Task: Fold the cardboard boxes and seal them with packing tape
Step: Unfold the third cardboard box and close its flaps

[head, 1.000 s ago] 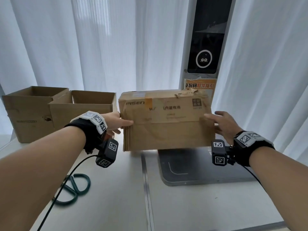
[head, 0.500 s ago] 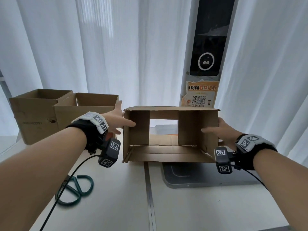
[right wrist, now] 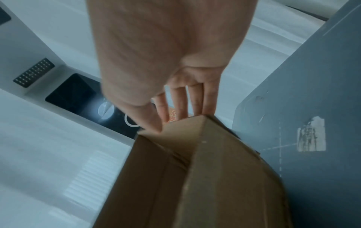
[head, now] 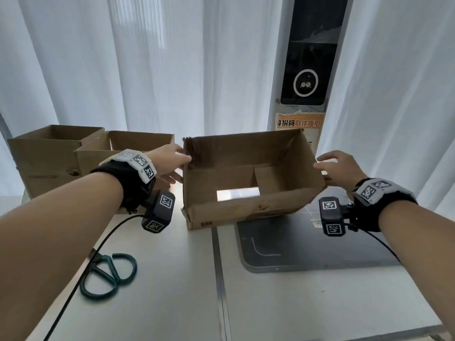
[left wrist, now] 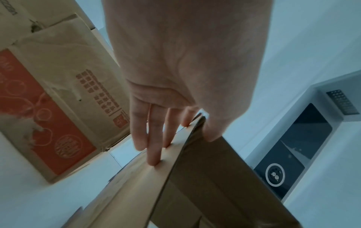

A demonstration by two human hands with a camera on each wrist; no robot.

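While both hands hold it, the cardboard box (head: 251,178) sits opened out, mouth up, tilted toward the camera, long axis left-right. Left hand (head: 167,159) pinches the left wall; right hand (head: 341,166) pinches the right wall, fingers (right wrist: 195,98) straight outside.

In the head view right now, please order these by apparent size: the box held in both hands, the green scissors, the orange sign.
1. The held box looks by far the largest.
2. The green scissors come next.
3. The orange sign looks smallest, but it stands farther back and the box hides its lower part, so ranks 2 and 3 are unsure.
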